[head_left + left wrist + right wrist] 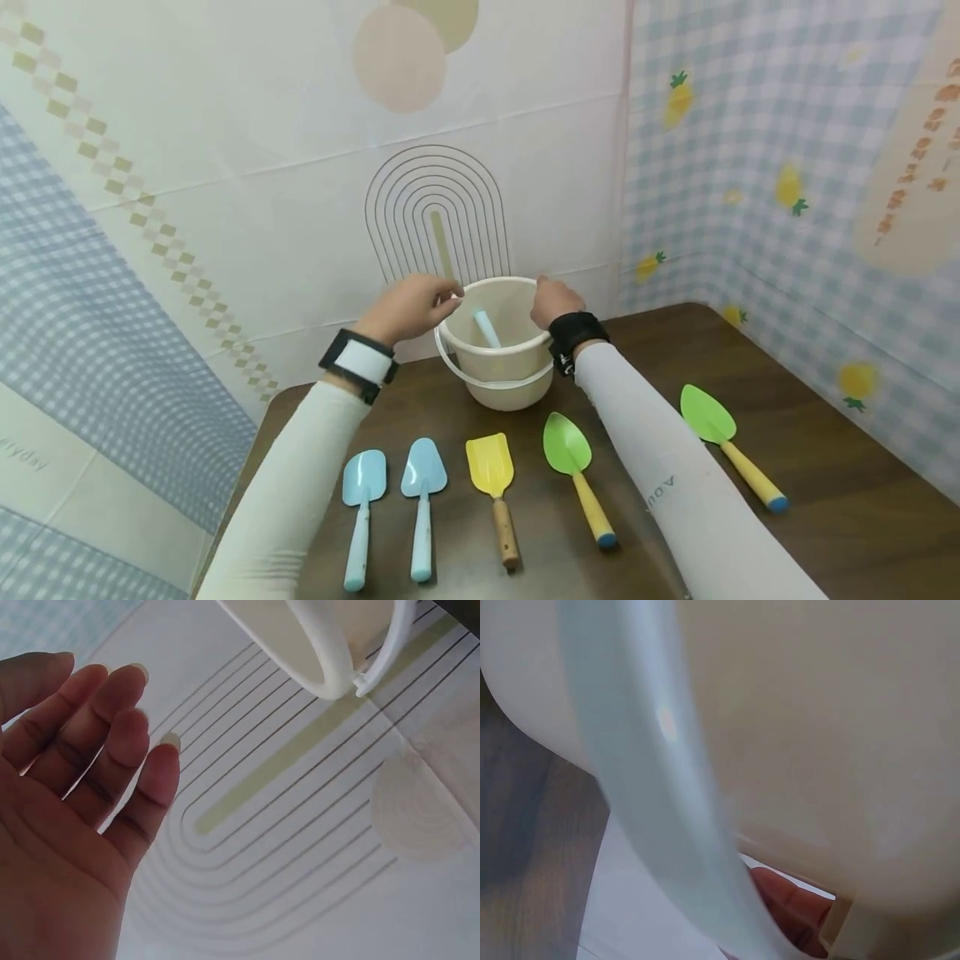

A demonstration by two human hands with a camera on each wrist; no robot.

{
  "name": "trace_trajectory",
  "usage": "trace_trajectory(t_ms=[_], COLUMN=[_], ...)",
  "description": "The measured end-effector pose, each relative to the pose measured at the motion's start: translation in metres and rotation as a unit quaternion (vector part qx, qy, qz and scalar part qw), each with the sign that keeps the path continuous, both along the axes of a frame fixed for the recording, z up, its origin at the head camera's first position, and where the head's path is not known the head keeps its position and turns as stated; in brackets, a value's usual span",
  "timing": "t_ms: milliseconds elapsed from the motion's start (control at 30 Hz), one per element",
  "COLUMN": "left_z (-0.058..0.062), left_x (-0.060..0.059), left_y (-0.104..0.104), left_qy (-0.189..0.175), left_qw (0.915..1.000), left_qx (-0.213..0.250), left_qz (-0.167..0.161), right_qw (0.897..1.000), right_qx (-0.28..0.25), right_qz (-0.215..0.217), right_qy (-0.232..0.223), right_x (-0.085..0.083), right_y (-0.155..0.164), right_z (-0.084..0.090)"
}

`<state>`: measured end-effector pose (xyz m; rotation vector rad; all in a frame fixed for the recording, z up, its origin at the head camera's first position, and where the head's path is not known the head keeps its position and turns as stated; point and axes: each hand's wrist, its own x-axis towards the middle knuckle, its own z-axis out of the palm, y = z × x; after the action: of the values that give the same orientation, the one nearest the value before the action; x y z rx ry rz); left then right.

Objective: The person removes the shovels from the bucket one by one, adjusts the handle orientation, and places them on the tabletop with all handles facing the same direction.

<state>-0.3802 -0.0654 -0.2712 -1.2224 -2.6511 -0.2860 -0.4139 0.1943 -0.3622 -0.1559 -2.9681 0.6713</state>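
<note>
Your left hand sits at the left rim of the cream bucket, which stands at the far middle of the brown table. The left wrist view shows its fingers straight, slightly apart and holding nothing.

One pale blue handle already stands inside the bucket. Five tools are left in a row on the near side: two blue shovels, a yellow scoop, and two green trowels. In my judgement the work is at an early stage.

Your right hand is on the right rim. Its fingers are hidden behind the bucket wall; I cannot tell whether they are clamped. The right wrist view is blurred, and the bucket's contents below the handle are out of sight.
</note>
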Motion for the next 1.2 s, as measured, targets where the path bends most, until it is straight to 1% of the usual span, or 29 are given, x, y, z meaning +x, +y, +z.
trace_trajectory(t_ms=[167,300,367,467,533,600,733,833,933,1000,1133,1200], left_z=[0.004,0.008,0.009,0.009,0.008,0.006,0.002,0.001,0.001,-0.001,-0.007,-0.012], left_x=[-0.027,-0.049,-0.056,-0.062,-0.063,-0.061,-0.056,-0.051,-0.049,-0.048,-0.045,-0.044], left_y=[0.03,0.054,0.066,0.081,0.09,0.097,0.104,0.105,0.104,0.105,0.109,0.113], left_qy=[-0.049,-0.095,-0.114,-0.132,-0.136,-0.133,-0.134,-0.148,-0.169,-0.181,-0.176,-0.166], left_qw=[0.9982,0.9942,0.9909,0.9843,0.9788,0.974,0.9635,0.9559,0.9497,0.9469,0.943,0.9404], left_qx=[-0.035,-0.042,-0.051,-0.08,-0.107,-0.131,-0.164,-0.166,-0.153,-0.136,-0.122,-0.121], left_qz=[0.011,0.029,0.048,0.085,0.109,0.128,0.164,0.191,0.215,0.228,0.254,0.271], right_qw=[1.0,1.0,1.0,1.0,1.0,1.0,0.999,0.999,0.999,0.999,0.999,0.999], right_qx=[0.002,0.007,0.008,0.006,0.007,0.01,0.016,0.017,0.018,0.019,0.022,0.021], right_qz=[-0.005,-0.011,-0.012,-0.013,-0.017,-0.023,-0.031,-0.033,-0.033,-0.036,-0.04,-0.042], right_qy=[-0.003,-0.003,-0.003,-0.006,-0.008,-0.009,-0.009,-0.006,-0.005,-0.006,-0.011,-0.013], right_x=[0.005,0.004,0.003,0.001,0.0,-0.001,-0.002,-0.001,0.001,0.003,0.002,0.001], right_y=[-0.003,-0.004,-0.004,-0.004,-0.004,-0.003,-0.004,-0.006,-0.007,-0.008,-0.007,-0.007], right_z=[0.002,0.002,0.002,0.001,0.0,-0.001,-0.003,-0.003,-0.001,0.0,-0.001,-0.001])
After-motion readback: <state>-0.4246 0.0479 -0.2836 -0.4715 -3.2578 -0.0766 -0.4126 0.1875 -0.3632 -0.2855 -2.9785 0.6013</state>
